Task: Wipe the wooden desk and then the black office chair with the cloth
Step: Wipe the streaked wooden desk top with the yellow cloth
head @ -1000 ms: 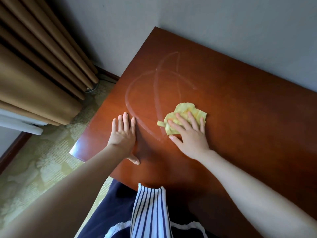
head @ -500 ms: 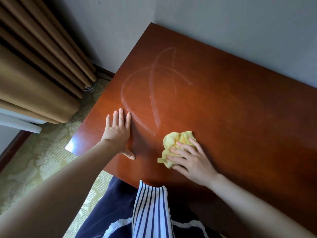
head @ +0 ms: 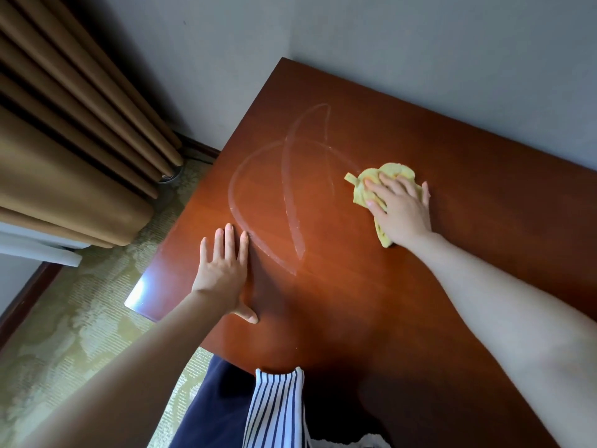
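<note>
A reddish-brown wooden desk [head: 458,286] fills the right of the head view, pushed into a wall corner. A crumpled yellow cloth [head: 395,171] lies on it toward the back. My right hand [head: 402,215] presses flat on the cloth with its fingers spread over it. My left hand [head: 223,270] rests palm down on the desk near the front left corner, fingers straight, holding nothing. Pale curved wipe streaks [head: 289,195] mark the wood between the hands. No black office chair is in view.
Heavy brown curtains [head: 64,140] hang at the left over a patterned green-yellow carpet [head: 64,334]. A grey wall [head: 420,59] borders the desk at the back. My striped and dark clothing [head: 274,412] is against the desk's front edge.
My right hand has slid the cloth away from the front edge, toward the back right of the desk. My left hand has stayed planted near the corner.
</note>
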A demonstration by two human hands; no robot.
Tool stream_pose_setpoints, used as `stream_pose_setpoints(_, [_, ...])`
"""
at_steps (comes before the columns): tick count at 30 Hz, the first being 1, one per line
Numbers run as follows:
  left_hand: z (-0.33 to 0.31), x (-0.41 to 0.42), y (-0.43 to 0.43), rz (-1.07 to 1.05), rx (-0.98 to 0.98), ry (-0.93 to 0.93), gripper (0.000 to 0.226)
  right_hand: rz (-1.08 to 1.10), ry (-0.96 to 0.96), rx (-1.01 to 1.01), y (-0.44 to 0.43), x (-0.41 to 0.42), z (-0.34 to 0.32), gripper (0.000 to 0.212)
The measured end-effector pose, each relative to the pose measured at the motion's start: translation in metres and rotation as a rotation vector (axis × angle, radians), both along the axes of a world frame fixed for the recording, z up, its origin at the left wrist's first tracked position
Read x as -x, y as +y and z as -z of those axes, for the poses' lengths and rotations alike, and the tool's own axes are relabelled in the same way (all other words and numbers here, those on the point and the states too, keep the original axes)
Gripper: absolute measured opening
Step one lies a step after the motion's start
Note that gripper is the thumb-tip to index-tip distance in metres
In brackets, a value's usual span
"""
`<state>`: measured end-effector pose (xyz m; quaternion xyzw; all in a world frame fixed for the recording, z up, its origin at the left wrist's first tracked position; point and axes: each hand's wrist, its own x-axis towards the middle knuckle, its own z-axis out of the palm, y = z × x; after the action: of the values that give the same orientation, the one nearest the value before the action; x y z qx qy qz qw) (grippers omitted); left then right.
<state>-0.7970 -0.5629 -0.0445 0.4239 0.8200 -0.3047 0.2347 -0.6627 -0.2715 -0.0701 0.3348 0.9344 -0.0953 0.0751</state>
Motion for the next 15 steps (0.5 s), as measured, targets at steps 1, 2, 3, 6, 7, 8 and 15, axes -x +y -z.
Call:
stream_pose_setpoints(1, [0.000, 0.000, 0.000, 0.000, 0.001, -0.001, 0.157, 0.030, 0.004, 0.027, 0.004, 0.011, 0.000, 0.044])
stream_pose_setpoints(2, [0.000, 0.000, 0.001, -0.002, 0.001, -0.003, 0.156, 0.055, 0.010, 0.054, 0.007, 0.021, -0.001, 0.044])
stream_pose_setpoints(3, [0.000, 0.001, 0.001, -0.003, 0.002, -0.004, 0.156, 0.074, 0.017, 0.080, 0.008, 0.031, -0.001, 0.044])
stream_pose_setpoints(6, [-0.001, 0.001, 0.002, -0.002, 0.012, -0.006, 0.157, 0.052, 0.031, 0.101, 0.003, 0.050, 0.000, 0.045])
stream_pose_setpoints(7, [-0.002, 0.001, 0.002, -0.002, 0.017, -0.009, 0.157, 0.021, 0.038, 0.095, -0.001, 0.053, 0.002, 0.045])
stream_pose_setpoints(8, [-0.002, 0.002, 0.003, -0.004, 0.020, -0.012, 0.156, -0.015, 0.049, 0.086, -0.007, 0.054, 0.003, 0.045])
stream_pose_setpoints(15, [-0.011, 0.007, 0.006, 0.007, 0.037, -0.029, 0.151, -0.219, 0.141, 0.027, -0.060, 0.024, 0.015, 0.043])
